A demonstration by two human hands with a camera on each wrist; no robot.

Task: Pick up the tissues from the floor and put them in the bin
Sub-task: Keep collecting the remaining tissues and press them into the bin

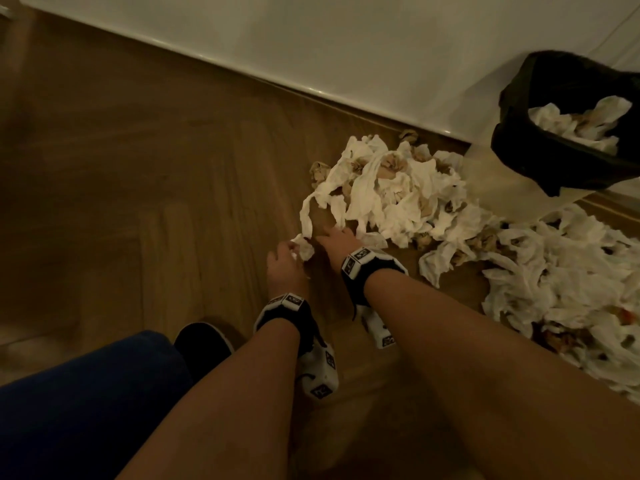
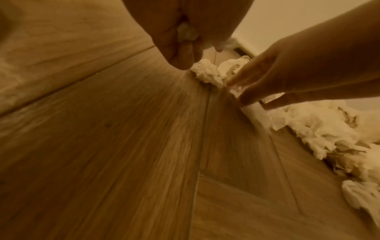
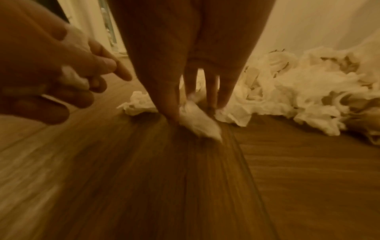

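A big heap of crumpled white and brown tissues (image 1: 391, 188) lies on the wood floor by the wall, and a second heap (image 1: 571, 282) spreads to its right. The bin (image 1: 512, 140), lined with a black bag, stands at the far right with tissues inside. My left hand (image 1: 294, 251) curls round a small white tissue wad (image 2: 186, 32) just above the floor. My right hand (image 1: 329, 237) reaches to the heap's near edge, fingers pointing down. There its thumb and forefinger pinch a white tissue strip (image 3: 197, 123) against the floor.
A white wall and skirting (image 1: 311, 57) run diagonally behind the heaps. Bare wood floor (image 1: 138, 168) stretches to the left. My blue-clad knee (image 1: 86, 393) and a dark shoe (image 1: 204, 344) are at the lower left.
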